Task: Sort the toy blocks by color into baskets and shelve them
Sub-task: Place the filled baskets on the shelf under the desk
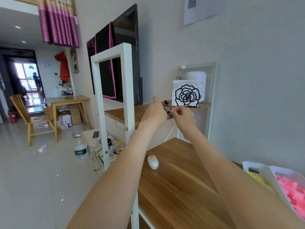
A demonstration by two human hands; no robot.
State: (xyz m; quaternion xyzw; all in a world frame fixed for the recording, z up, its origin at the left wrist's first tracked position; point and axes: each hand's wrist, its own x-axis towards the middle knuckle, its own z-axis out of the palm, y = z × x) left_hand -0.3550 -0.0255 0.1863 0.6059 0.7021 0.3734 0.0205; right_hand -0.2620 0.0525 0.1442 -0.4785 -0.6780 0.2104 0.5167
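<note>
Two white baskets stand at the right end of the wooden shelf top [178,187]. One basket [262,171] holds yellow blocks [257,178], the other basket [280,172] holds pink blocks [292,190]. Both my arms reach away from them to the far wooden counter [125,113]. There my left hand [155,111] and my right hand [183,115] hold a dark ring-shaped frame [167,109], seemingly a pair of glasses, from either side. My left hand has one digit raised; my right hand's fingers are curled, pinching the frame.
A white napkin holder with a black rose [186,95] stands just behind my hands, with a white appliance [198,78] behind it. A small white mouse-like object [153,161] lies on the shelf top. The white shelf frame [113,90] rises on the left. Bottles and cables litter the floor [80,147].
</note>
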